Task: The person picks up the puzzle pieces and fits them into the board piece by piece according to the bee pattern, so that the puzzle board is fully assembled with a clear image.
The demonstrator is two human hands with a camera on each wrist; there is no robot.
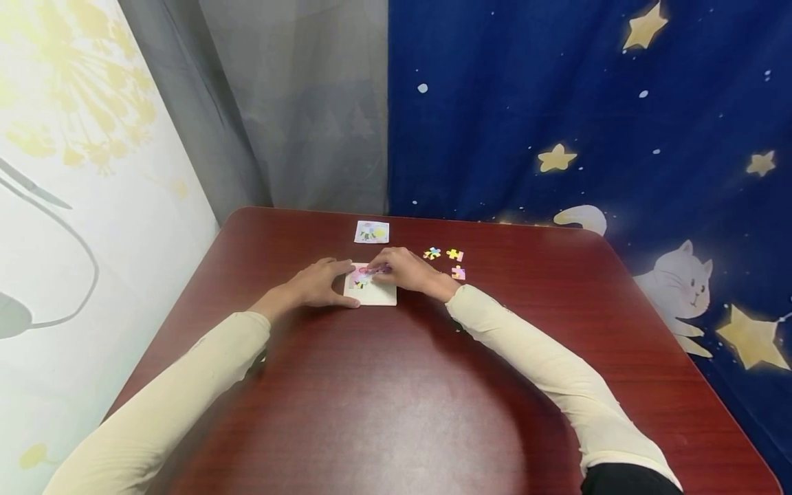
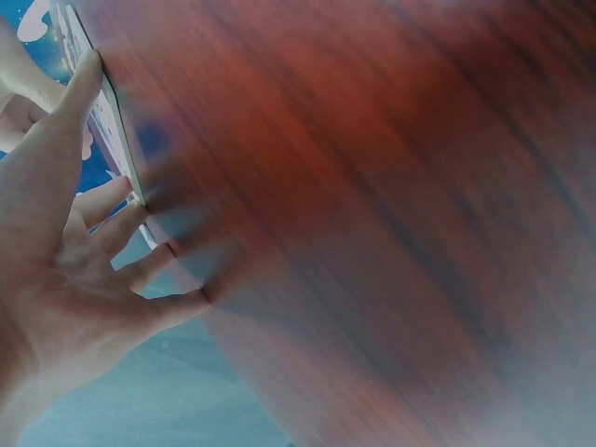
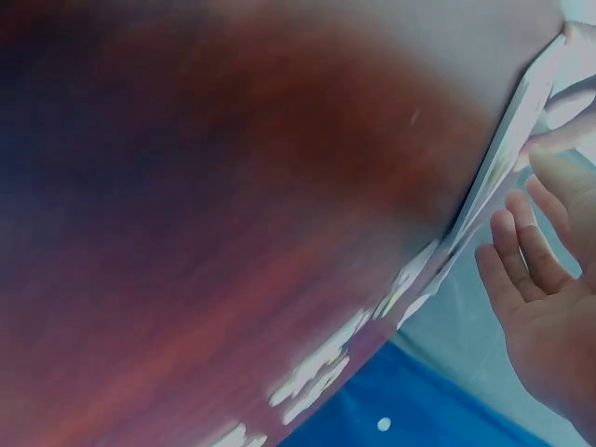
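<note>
A small white puzzle board (image 1: pixel 379 297) lies on the table, with pink joined puzzle pieces (image 1: pixel 357 280) at its upper left. My left hand (image 1: pixel 318 283) holds the board by its left side, thumb at the near corner and fingertips at the far one; in the left wrist view its other fingers spread onto the table. Over the board's upper part, my right hand (image 1: pixel 402 268) has thumb and index finger around a pink puzzle piece (image 1: pixel 380 270), mostly hidden under the fingers. The right wrist view shows that hand's (image 3: pixel 549 279) other fingers held off the table.
Beyond the board lies a picture card (image 1: pixel 372 232) with a bee on it. Several loose pieces, among them a blue-and-yellow one (image 1: pixel 432 254), a yellow one (image 1: pixel 455 255) and a pink one (image 1: pixel 458 273), lie right of my right hand on the dark red table (image 1: pixel 396 385). Curtains hang behind.
</note>
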